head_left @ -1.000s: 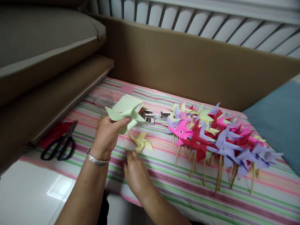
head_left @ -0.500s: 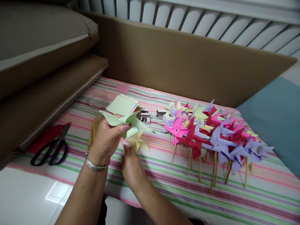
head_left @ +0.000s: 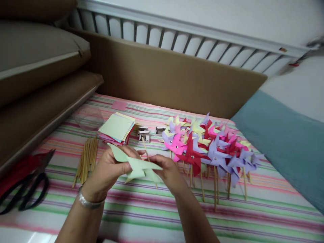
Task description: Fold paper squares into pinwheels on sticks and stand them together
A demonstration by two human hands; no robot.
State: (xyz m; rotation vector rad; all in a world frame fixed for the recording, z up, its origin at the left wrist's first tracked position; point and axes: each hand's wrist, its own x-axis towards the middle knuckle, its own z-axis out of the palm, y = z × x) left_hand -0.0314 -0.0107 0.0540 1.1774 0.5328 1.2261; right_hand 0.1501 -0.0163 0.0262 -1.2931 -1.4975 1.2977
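Note:
My left hand (head_left: pixel 106 172) grips a pale green paper pinwheel (head_left: pixel 138 167) over the striped cloth. My right hand (head_left: pixel 169 172) is closed on a thin wooden stick (head_left: pixel 145 148) that stands against the pinwheel's middle, its top end pointing up and away. Behind the hands lies a stack of coloured paper squares (head_left: pixel 116 128) with a pale green sheet on top. Left of them is a bundle of wooden sticks (head_left: pixel 87 158).
A heap of finished pinwheels (head_left: pixel 207 145) in red, pink, purple and yellow lies on the right. Black scissors (head_left: pixel 27 189) rest on red paper at the left edge. Small staple-like boxes (head_left: pixel 145 133) sit behind. A brown headboard (head_left: pixel 177 77) and a blue cushion (head_left: pixel 283 141) border the striped cloth (head_left: pixel 152 216).
The view has shifted right and up. My right hand has picked up a stick from the cloth and brought it to the green pinwheel; the small yellow pinwheel is now out of sight behind the hands.

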